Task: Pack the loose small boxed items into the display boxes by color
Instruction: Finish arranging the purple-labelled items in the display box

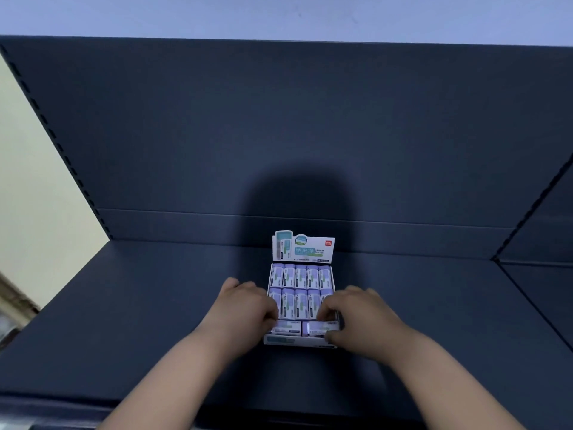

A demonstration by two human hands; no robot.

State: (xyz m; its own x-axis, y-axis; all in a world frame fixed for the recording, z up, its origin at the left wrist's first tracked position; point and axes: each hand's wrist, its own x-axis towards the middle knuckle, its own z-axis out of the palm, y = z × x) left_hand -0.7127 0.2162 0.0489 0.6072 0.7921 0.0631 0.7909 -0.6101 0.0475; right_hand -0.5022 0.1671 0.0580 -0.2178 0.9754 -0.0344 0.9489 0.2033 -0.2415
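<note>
A white display box with an upright printed header card stands on a dark shelf. Two rows of several small purple boxed items fill it upright. Along its front, two more purple items lie sideways: one on the left, one on the right. My left hand curls over the box's front left corner and touches the left sideways item. My right hand pinches the right sideways item between fingers and thumb.
The dark blue shelf board stretches wide on both sides of the box. A dark back panel rises behind it. An adjoining shelf unit meets it at the right. A pale wall lies to the left.
</note>
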